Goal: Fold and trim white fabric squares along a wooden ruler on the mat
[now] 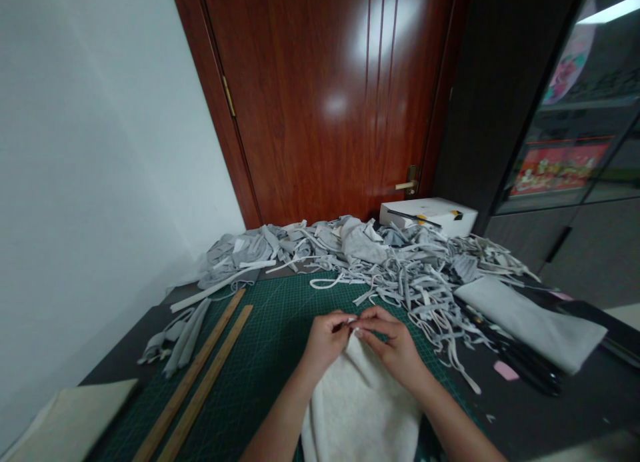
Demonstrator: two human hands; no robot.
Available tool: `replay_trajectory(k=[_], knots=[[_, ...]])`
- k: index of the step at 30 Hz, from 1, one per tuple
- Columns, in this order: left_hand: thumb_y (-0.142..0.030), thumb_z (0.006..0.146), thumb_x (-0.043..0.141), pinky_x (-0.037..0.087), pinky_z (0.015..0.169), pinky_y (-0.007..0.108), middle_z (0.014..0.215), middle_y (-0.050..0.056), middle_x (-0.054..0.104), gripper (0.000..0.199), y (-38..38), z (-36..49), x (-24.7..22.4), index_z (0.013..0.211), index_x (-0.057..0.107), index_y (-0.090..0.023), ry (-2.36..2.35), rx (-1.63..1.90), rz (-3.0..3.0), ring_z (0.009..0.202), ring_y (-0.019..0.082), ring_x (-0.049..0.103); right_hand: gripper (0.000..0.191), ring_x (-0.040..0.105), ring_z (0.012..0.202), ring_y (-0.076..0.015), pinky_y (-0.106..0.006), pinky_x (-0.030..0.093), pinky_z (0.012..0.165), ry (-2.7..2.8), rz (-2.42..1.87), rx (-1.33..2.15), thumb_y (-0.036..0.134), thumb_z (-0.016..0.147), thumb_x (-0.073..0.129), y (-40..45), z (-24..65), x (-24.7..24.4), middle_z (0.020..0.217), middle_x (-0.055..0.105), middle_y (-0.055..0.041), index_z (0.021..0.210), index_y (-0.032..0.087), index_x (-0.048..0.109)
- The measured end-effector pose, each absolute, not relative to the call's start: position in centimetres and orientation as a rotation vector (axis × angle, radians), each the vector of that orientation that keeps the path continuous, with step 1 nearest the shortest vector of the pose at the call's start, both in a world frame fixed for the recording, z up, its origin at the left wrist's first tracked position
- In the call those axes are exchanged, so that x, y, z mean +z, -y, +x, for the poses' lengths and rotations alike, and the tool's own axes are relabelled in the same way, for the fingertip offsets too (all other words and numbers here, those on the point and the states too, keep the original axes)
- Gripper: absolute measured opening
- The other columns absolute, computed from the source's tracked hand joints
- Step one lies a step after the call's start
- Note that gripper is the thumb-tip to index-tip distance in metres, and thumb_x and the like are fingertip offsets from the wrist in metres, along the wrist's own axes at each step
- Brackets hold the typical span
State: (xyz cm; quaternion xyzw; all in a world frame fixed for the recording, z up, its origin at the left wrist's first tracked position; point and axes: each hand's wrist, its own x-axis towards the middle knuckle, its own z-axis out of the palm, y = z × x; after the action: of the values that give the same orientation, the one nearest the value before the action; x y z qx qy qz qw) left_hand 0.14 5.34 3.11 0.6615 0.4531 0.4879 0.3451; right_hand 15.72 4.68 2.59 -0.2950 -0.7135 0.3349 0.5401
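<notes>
A piece of cream fabric point(365, 409) hangs down from my hands over the green cutting mat point(270, 315). My left hand point(327, 342) pinches its top edge between thumb and fingers. Close beside it, my right hand point(390, 342) grips the same edge, fingertips nearly touching those of the left. The cloth gathers into folds just below the fingertips. Whatever small detail lies between the fingers is hidden.
Two wooden rulers point(205, 385) lie on the mat at left, near rolled grey strips point(187, 342). Grey fabric scraps point(370, 242) heap along the back before a white box point(430, 215). Black scissors point(525, 362), pink chalk point(506, 371) and folded grey cloth point(535, 319) are right.
</notes>
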Motion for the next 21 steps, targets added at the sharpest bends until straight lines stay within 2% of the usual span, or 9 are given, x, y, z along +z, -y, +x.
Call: replay_trajectory(k=[6, 9, 16, 21], knots=[[-0.036, 0.077, 0.057, 0.038, 0.058, 0.022, 0.068, 0.002, 0.065, 0.028, -5.0, 0.0, 3.2, 0.075, 0.074, -0.014, -1.155, 1.164, 1.642, 0.064, 0.015, 0.052, 0.014, 0.058, 0.072, -0.0169, -0.029, 0.046, 0.069, 1.625, -0.854, 0.808, 0.033, 0.081, 0.062, -4.7, 15.5, 2.6, 0.075, 0.065, -0.0029, 0.08, 0.02, 0.068], [-0.037, 0.077, 0.057, 0.038, 0.059, 0.022, 0.067, 0.001, 0.063, 0.029, -4.8, 0.1, 3.3, 0.076, 0.073, -0.013, -1.134, 1.131, 1.611, 0.065, 0.015, 0.051, 0.014, 0.058, 0.071, -0.0166, -0.028, 0.046, 0.069, 1.655, -0.831, 0.752, 0.03, 0.081, 0.06, -4.7, 15.6, 2.7, 0.073, 0.064, -0.0024, 0.073, 0.02, 0.066], [-0.032, 0.078, 0.055, 0.032, 0.055, 0.02, 0.062, -0.001, 0.056, 0.026, -4.4, 0.0, 3.8, 0.077, 0.072, -0.012, -1.045, 1.068, 1.613, 0.06, 0.011, 0.041, 0.014, 0.059, 0.079, -0.0179, -0.028, 0.045, 0.073, 1.671, -0.798, 0.677, 0.028, 0.085, 0.055, -4.6, 15.5, 2.9, 0.08, 0.063, -0.0039, 0.079, 0.022, 0.065], [-0.031, 0.076, 0.057, 0.032, 0.056, 0.02, 0.062, 0.0, 0.056, 0.025, -4.1, 0.1, 4.2, 0.078, 0.073, -0.012, -1.021, 1.05, 1.585, 0.06, 0.011, 0.04, 0.012, 0.058, 0.076, -0.0174, -0.028, 0.045, 0.071, 1.677, -0.813, 0.648, 0.027, 0.086, 0.055, -4.6, 15.6, 2.7, 0.079, 0.062, -0.0033, 0.08, 0.022, 0.064]])
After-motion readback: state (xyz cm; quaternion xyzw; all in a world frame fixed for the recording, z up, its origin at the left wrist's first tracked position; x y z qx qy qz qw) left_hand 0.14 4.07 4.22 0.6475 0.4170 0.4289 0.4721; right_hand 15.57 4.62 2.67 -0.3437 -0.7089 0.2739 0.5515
